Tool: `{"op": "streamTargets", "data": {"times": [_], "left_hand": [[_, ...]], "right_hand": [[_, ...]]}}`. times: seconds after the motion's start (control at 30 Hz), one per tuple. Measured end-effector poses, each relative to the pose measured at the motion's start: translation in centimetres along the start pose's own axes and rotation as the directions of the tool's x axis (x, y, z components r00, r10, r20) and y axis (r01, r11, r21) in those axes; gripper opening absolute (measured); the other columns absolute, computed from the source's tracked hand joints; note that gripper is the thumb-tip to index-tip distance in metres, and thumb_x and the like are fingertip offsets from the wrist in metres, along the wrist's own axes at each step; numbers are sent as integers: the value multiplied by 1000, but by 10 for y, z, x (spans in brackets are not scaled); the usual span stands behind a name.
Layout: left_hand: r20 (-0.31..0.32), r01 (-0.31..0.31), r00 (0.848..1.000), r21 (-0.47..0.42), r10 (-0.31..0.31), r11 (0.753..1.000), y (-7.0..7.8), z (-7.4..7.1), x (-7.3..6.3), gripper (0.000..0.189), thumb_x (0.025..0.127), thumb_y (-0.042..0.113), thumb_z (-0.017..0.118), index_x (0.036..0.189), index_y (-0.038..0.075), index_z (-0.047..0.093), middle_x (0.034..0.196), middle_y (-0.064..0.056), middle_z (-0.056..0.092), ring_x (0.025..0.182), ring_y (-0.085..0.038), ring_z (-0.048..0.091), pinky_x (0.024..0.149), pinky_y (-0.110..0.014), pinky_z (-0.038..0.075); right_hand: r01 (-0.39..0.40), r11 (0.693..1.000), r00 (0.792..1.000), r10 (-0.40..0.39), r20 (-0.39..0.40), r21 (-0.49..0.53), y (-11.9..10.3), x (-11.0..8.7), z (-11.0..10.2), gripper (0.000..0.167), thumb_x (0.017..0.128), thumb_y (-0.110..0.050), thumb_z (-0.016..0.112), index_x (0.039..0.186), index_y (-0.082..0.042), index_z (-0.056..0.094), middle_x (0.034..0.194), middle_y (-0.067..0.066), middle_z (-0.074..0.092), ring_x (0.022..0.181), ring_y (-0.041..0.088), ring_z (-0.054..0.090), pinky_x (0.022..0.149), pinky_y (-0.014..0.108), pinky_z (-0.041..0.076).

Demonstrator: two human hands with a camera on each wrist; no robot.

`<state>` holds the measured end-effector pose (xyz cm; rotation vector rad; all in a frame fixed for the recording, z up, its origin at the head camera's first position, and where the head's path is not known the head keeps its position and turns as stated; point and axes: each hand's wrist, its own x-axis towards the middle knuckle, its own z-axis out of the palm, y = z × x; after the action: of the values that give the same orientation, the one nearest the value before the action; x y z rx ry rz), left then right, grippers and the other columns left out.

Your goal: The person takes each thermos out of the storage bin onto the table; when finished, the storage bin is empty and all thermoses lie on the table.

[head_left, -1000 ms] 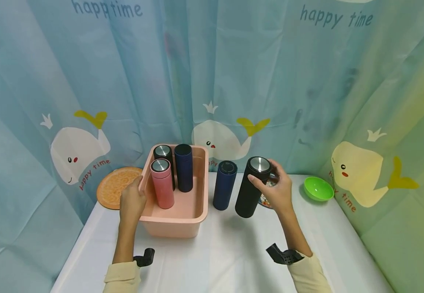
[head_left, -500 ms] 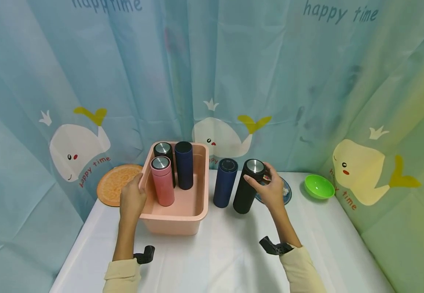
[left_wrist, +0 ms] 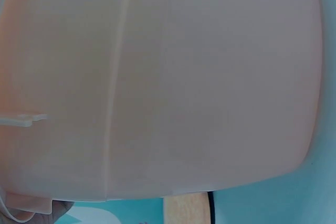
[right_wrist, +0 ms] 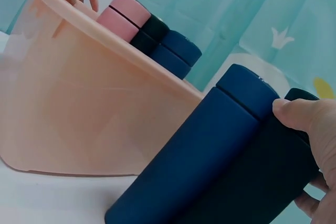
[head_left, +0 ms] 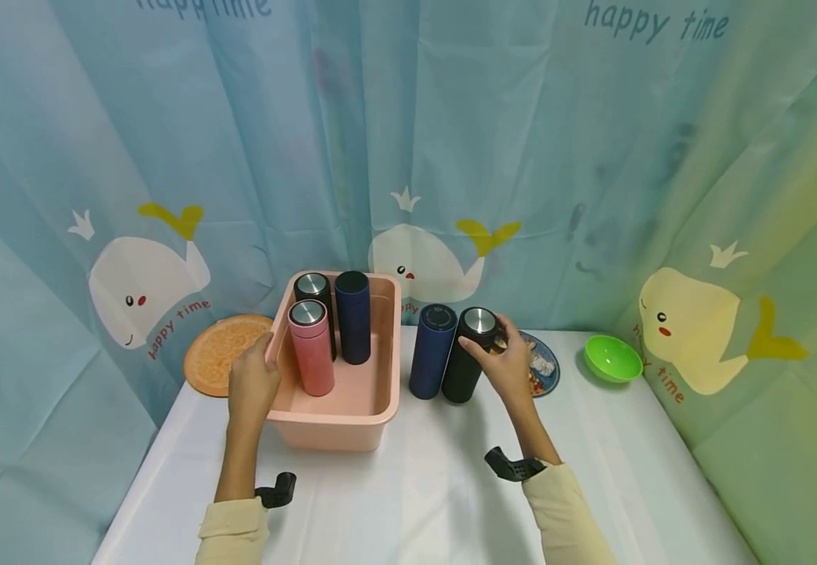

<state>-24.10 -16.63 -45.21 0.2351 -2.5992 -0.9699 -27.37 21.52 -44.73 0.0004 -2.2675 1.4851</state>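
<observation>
Pink tub [head_left: 326, 437], its left rim gripped by the left hand [head_left: 253, 380]; to its right, the black bottle [head_left: 459, 375], clasped near its top by the right hand [head_left: 508, 367], just beside the blue bottle [head_left: 431, 355]
Positioning the black bottle seems the step in hand; the next move likely calls for steady, upright control, with room in the tub's right half, little leftward

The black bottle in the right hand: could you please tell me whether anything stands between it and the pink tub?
Yes, the dark blue bottle on the table stands directly between the black bottle and the pink tub. Beyond it, only the tub's side wall rises; nothing visible blocks the way above.
</observation>
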Motion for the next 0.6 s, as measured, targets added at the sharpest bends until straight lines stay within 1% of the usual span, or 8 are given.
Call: {"op": "streamTargets", "data": {"times": [0.2, 0.3, 0.43, 0.6], "left_hand": [[1, -3, 1000, 5, 3, 1000, 0, 0, 1, 49, 87, -4, 48, 135, 0, 55, 128, -29, 60, 111, -50, 60, 88, -60, 49], [12, 5, 1000, 8, -5, 1000, 1, 0, 1, 49, 87, -4, 47, 136, 0, 54, 129, -29, 59, 112, -51, 59, 90, -61, 48], [9, 5, 1000, 7, -5, 1000, 0, 0, 2, 50, 87, -4, 48, 136, 0, 54, 130, -29, 59, 112, -51, 59, 90, -61, 48], [6, 7, 1000, -1, -7, 1000, -2, 2, 1, 50, 87, -4, 47, 136, 0, 54, 130, -29, 59, 112, -50, 59, 90, -61, 48]], "right_hand": [[9, 1000, 1000, -10, -17, -28, 7, 0, 3, 72, 75, -20, 84, 136, -3, 51, 126, 21, 60, 117, 34, 56, 92, 49, 51], [-2, 1000, 1000, 1, -12, -19, 8, 0, 3, 73, 75, -21, 85, 137, -3, 51, 125, 21, 60, 117, 34, 56, 92, 49, 51], [-16, 1000, 1000, 16, -3, -5, 9, -1, 4, 73, 75, -20, 84, 138, -2, 49, 126, 20, 59, 117, 33, 56, 94, 48, 51], [-2, 1000, 1000, 2, -10, -6, 9, -1, 4, 74, 75, -21, 84, 138, -2, 49, 126, 20, 59, 117, 33, 56, 94, 49, 51]]}}
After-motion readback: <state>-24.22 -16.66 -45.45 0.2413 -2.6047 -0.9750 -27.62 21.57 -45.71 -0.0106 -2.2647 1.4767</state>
